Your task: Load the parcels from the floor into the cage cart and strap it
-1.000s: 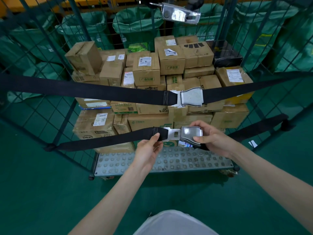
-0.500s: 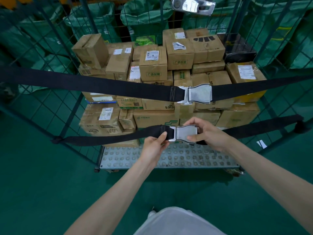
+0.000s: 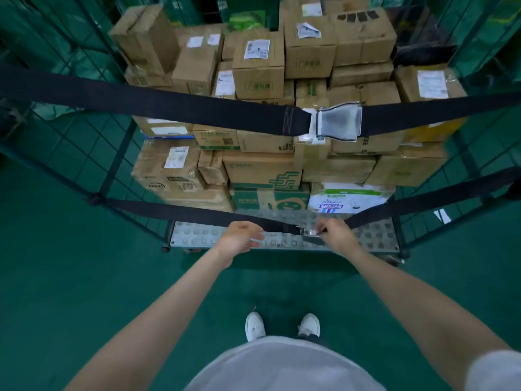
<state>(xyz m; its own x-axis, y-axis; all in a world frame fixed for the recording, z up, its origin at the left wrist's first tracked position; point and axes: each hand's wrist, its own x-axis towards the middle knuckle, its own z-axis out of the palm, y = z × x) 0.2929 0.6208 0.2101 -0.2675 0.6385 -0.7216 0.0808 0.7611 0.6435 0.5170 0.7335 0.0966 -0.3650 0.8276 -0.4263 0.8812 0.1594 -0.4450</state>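
Down low at the front of the green wire-mesh cage cart point(image 3: 118, 153), the lower black webbing strap point(image 3: 180, 211) sags across the opening, and its small silver metal buckle point(image 3: 310, 232) sits right at the fingertips of the right hand point(image 3: 337, 235), which pinches it from the right side with fingers curled in. The left hand point(image 3: 239, 239) hangs just beside the strap, left of the buckle, fingers loosely bent and gripping nothing; whether it brushes the webbing is hard to tell through the blur. Higher up, the upper black webbing strap point(image 3: 158, 104) runs taut across the load, its large silver metal buckle point(image 3: 338, 125) closed and lying against the boxes. Inside the cart, brown cardboard parcels point(image 3: 259, 66) are stacked several layers deep on the studded grey metal floor plate point(image 3: 225, 235), with a green-printed carton point(image 3: 270, 200) and a white printed pack point(image 3: 346, 197) in the bottom row at the front. Two white shoes point(image 3: 282, 325) stand on the green floor point(image 3: 70, 277), close to the cart's front edge.
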